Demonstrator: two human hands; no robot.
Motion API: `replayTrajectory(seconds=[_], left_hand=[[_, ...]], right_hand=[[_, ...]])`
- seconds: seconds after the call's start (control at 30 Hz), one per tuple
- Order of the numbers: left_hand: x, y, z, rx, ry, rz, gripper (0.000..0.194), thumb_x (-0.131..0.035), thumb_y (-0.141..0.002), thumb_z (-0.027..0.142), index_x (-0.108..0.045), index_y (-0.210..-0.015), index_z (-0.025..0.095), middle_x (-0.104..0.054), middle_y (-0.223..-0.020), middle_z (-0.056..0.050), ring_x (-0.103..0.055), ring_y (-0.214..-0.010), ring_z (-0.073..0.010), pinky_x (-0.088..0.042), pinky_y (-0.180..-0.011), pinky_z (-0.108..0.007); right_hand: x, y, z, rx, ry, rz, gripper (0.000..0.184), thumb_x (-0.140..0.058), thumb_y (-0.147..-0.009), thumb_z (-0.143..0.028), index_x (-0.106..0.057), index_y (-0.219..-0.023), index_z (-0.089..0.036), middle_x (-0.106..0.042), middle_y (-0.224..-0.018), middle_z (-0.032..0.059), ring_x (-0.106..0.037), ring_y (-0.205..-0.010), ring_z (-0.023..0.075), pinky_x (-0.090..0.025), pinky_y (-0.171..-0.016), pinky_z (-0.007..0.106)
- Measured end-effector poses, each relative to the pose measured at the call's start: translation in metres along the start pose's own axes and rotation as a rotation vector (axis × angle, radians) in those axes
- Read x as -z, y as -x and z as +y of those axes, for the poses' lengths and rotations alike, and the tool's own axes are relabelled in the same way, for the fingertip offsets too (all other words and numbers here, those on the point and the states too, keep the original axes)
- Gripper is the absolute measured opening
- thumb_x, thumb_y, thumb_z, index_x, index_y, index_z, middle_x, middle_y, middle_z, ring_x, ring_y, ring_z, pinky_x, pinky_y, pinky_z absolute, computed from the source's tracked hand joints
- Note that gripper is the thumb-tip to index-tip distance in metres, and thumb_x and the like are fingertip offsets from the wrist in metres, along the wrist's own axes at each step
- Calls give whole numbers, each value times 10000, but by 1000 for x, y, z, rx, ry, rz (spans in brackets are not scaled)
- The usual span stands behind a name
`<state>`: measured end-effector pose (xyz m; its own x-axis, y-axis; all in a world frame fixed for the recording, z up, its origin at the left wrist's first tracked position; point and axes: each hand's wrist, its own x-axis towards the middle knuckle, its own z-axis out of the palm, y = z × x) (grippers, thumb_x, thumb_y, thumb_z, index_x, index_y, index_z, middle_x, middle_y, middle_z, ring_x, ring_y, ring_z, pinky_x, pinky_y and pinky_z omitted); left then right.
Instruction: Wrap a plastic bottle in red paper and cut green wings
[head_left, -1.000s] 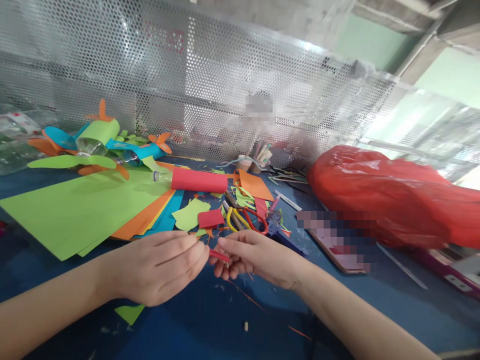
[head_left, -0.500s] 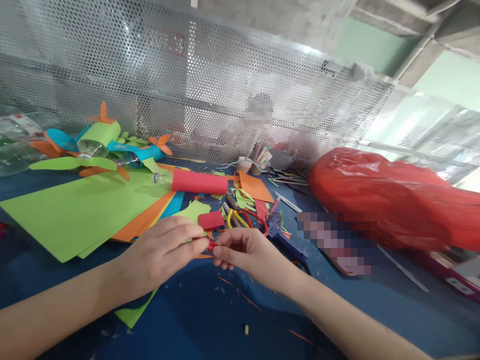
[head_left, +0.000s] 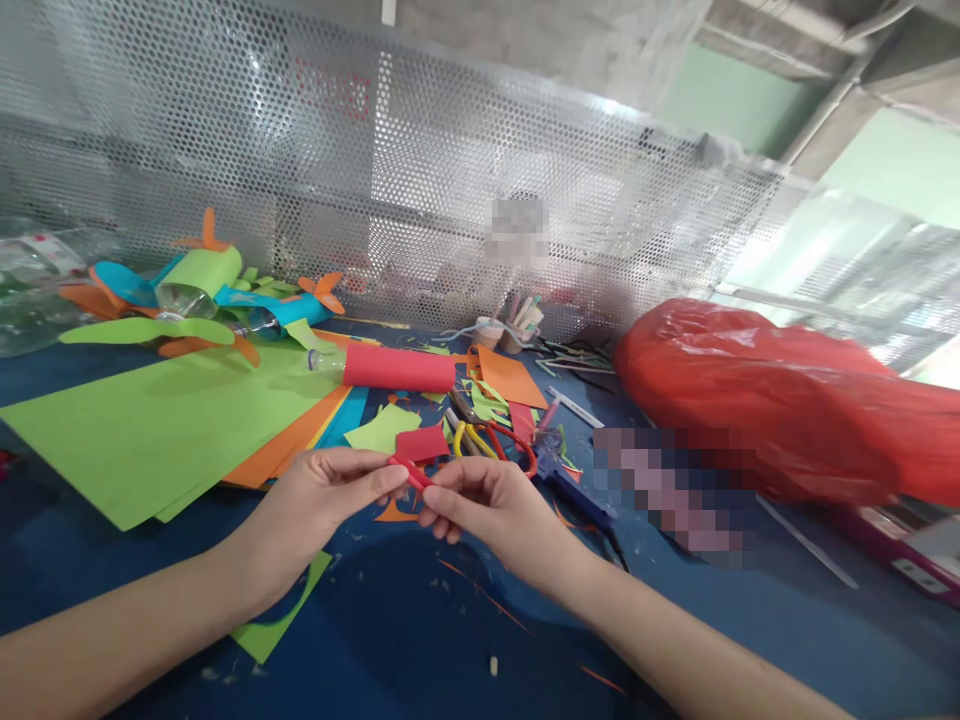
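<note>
Between my two hands is a small folded strip of red paper (head_left: 412, 472). My left hand (head_left: 319, 500) pinches its left end between thumb and fingers. At the other end, the thumb and forefinger of my right hand (head_left: 491, 505) are closed on it. Just beyond the strip lie a flat red paper piece (head_left: 422, 443) and a light green scrap (head_left: 384, 428). Scissors (head_left: 510, 447) with red handles rest behind my right hand, beside a blue glue gun (head_left: 577, 492). Farther back, a bottle wrapped in red paper (head_left: 399, 367) lies on its side.
Green paper sheets (head_left: 165, 420) spread across the left, with paper-and-bottle propeller models (head_left: 195, 280) behind them. A big red plastic bag (head_left: 750, 390) fills the right. Cups of sticks (head_left: 517, 325) stand by the perforated metal screen (head_left: 450, 180). Scraps litter the blue table (head_left: 420, 630).
My left hand has turned and drawn back slightly, its fingers now pinching the strip's end. More of the red strip shows between my hands. My right hand has barely moved.
</note>
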<state>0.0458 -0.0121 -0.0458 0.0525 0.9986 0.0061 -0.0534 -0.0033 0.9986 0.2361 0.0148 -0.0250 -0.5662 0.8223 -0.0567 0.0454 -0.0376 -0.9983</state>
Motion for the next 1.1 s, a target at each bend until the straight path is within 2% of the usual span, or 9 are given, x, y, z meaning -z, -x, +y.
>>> replayTrajectory(seconds=[0.13,0.27,0.47,0.7,0.8,0.97,1.1], left_hand=[[1,-2,2,-17,31,56,156,-755,-712,386,-763,-772,243,-719,-734,1,-602,-692,-143,-490,-671,-250],[5,-3,3,-4,69,76,153,-768,-708,378,-764,-792,251,-729,-773,8,-600,-717,-124,-484,-706,-225],[4,-1,4,10,-20,105,191,-767,-699,411,-760,-797,247,-723,-763,8,-606,-735,-143,-487,-714,-234],[3,-1,3,-3,-35,89,214,-758,-703,434,-749,-779,234,-715,-731,4,-613,-714,-145,-485,-681,-233],[3,-1,1,-15,-10,72,194,-749,-717,411,-737,-776,227,-708,-724,7,-625,-712,-143,-493,-687,-240],[2,-2,2,-29,37,-53,135,-719,-754,343,-697,-816,225,-712,-767,11,-655,-736,-144,-510,-697,-249],[5,-4,3,13,-37,-75,129,-713,-751,318,-662,-804,212,-694,-757,20,-644,-715,-129,-497,-697,-236]], right_hand=[[2,-1,0,-37,-18,-66,320,-719,-752,-441,-694,-820,-129,-704,-736,34,-623,-609,83,-494,-592,200],[3,0,-2,-71,-24,-61,336,-673,-790,-461,-703,-812,-127,-722,-785,58,-650,-667,99,-519,-655,222],[1,0,0,-28,69,-90,346,-662,-796,-465,-716,-814,-124,-717,-774,55,-642,-673,100,-511,-656,223],[1,2,4,0,138,-25,291,-707,-763,-424,-714,-807,-137,-698,-718,29,-625,-632,98,-508,-643,228],[1,2,4,9,162,-16,292,-696,-773,-428,-714,-816,-140,-696,-721,32,-626,-639,102,-510,-648,232],[3,1,5,37,230,-11,272,-671,-790,-418,-720,-835,-154,-688,-726,29,-630,-657,126,-512,-647,249],[6,0,2,105,471,2,201,-614,-838,-330,-726,-809,-165,-685,-717,20,-614,-660,133,-481,-632,240]])
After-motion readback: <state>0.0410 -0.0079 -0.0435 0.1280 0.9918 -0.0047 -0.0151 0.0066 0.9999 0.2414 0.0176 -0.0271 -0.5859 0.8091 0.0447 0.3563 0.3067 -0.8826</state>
